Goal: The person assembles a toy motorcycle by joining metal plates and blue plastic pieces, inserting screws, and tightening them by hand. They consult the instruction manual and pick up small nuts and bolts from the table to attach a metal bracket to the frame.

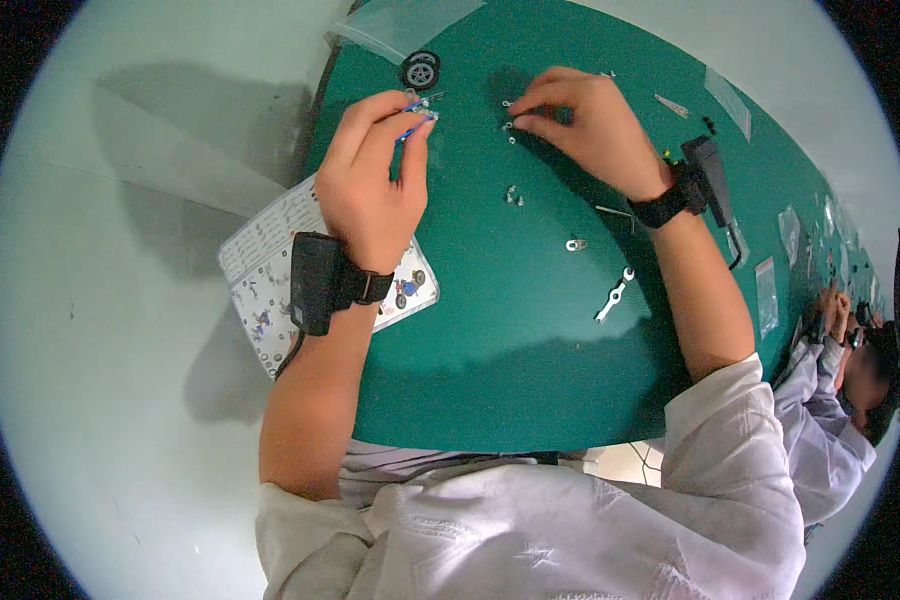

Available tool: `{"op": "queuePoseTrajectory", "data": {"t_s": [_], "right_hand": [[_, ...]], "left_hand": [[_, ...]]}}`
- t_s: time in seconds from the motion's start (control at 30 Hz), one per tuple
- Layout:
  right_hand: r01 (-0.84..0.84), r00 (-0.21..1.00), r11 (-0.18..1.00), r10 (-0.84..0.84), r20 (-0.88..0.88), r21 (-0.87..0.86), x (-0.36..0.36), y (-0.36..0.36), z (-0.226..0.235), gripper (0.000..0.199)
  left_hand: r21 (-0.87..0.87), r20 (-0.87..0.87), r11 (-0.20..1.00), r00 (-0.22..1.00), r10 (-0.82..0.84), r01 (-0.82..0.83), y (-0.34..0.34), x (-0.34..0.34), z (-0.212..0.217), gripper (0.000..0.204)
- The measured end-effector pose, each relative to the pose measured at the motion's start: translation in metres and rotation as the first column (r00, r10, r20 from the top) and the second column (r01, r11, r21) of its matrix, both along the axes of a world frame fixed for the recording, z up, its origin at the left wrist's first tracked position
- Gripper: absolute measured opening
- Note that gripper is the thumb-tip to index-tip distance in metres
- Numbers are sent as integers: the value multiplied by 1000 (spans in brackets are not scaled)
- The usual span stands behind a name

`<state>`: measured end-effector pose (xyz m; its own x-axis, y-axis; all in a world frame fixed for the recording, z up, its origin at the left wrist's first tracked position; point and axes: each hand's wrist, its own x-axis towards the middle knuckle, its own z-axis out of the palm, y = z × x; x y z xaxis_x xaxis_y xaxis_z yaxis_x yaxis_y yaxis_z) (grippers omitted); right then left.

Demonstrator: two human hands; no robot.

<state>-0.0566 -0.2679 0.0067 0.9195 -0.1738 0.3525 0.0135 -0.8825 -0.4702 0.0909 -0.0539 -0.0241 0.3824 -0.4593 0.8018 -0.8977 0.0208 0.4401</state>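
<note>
My left hand is closed on a small blue and metal assembly, pinched at the fingertips; the fingers cover much of it. To its right, my right hand reaches over the green table with thumb and index finger slightly apart. Small metal nuts or rings lie by those two fingertips, and nothing shows held between them. A pair of black toy wheels with grey hubs sits just beyond my left hand. Nearer to me are several small fasteners and a small metal bracket.
A printed picture sheet lies under my left forearm at the table's edge. A flat wrench and a hex key rest on the green table. Plastic bags lie right and far left. Another person works at far right.
</note>
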Motion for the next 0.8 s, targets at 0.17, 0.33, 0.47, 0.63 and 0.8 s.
{"op": "queuePoseTrajectory", "data": {"t_s": [0.17,0.33,0.47,0.63,0.8], "right_hand": [[-6,1000,979,10,19,-202,6,9,-11,14],[4,1000,968,4,30,-250,4,14,-3,11],[16,983,975,-56,173,223,-2,32,10,10],[-48,978,912,-41,206,408,-8,64,20,12],[-60,968,867,-71,242,495,-6,64,6,11]], "left_hand": [[-1,3,999,999,-36,36,1,0,1,13],[3,27,999,998,-53,53,0,-2,2,13],[71,78,993,992,-102,97,5,-8,5,15],[85,143,988,980,-137,126,5,-10,5,16],[71,191,984,966,-173,163,4,-10,4,16]]}}
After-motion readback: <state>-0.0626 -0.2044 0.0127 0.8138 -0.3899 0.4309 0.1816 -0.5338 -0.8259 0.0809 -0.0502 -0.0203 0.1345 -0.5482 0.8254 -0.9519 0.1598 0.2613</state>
